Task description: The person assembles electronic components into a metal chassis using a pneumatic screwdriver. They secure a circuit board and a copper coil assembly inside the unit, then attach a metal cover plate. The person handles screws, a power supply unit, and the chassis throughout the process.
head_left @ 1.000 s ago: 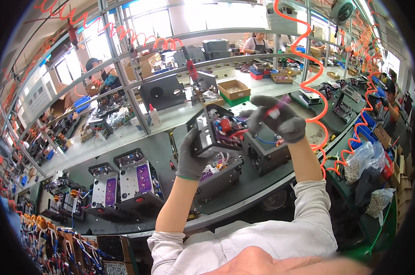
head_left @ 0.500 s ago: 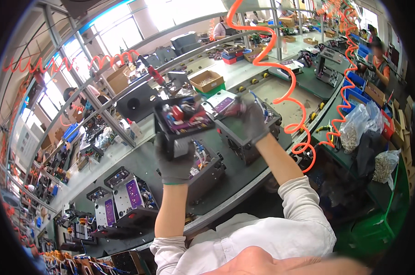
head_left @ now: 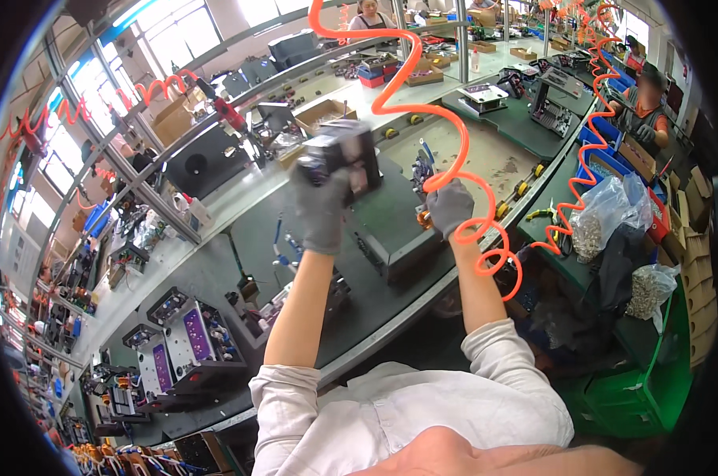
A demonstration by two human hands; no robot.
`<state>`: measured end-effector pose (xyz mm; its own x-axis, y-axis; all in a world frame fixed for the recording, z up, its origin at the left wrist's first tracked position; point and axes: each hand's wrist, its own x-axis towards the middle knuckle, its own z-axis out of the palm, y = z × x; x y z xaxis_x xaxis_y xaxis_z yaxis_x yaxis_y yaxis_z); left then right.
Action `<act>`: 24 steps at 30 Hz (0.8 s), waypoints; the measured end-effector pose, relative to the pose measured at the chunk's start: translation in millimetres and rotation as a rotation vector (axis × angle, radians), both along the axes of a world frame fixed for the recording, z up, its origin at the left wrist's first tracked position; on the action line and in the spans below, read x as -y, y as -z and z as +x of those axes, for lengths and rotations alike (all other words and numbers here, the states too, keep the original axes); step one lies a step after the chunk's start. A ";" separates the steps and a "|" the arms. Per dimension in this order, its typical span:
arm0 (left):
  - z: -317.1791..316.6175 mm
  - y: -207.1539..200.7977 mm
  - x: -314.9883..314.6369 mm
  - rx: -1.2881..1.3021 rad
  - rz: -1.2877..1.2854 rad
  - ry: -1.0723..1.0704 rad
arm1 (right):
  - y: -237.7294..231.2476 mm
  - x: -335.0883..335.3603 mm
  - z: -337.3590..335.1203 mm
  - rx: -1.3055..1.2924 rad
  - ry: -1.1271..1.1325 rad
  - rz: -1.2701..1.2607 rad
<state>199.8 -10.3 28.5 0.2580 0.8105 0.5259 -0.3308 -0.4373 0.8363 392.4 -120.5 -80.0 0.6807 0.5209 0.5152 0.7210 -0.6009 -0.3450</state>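
Dark green work surface (head_left: 256, 226) curves across the middle of the frame, with a tall metal rack at upper left. Left hand (head_left: 322, 210), in a grey glove, is left of centre and grasps the lower part of a dark box-shaped unit (head_left: 351, 155); individual fingers are blurred. The unit is raised above the surface at upper centre, its details smeared. Right hand (head_left: 452, 208), also grey-gloved, is right of centre, beside a bundle of wires and connectors (head_left: 422, 173); whether its fingers grip anything cannot be told. An orange coiled air hose (head_left: 399, 36) descends from top centre and passes in front of this hand. Units with purple circuit boards (head_left: 198, 333) stand at lower left.
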 end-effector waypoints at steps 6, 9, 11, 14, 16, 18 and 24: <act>34.4 43.2 31.8 -1.048 0.529 -0.170 | 19.8 37.8 -20.8 0.115 -0.072 0.363; 40.1 53.0 35.4 -1.355 0.683 -0.107 | 28.6 49.0 -26.1 0.034 -0.102 0.443; 42.8 52.7 39.8 -1.483 0.669 -0.023 | 24.4 52.3 -32.1 -0.017 -0.112 0.448; 47.8 44.0 45.2 -1.645 0.607 0.167 | 19.5 55.3 -32.8 -0.003 -0.137 0.463; 49.7 29.6 46.5 -1.711 0.534 0.250 | 21.7 56.1 -33.0 -0.029 -0.156 0.517; 50.4 25.0 47.1 -1.734 0.492 0.279 | 27.9 53.9 -31.7 -0.081 -0.186 0.579; 48.3 35.1 50.0 -1.671 0.466 0.184 | 24.3 62.2 -47.2 -0.079 -0.222 0.665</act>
<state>248.1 -60.4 -6.6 0.7835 0.5817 -0.2185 0.6138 -0.7793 0.1262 345.2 -182.7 -104.3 0.6434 0.2438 0.7257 0.7596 -0.0856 -0.6447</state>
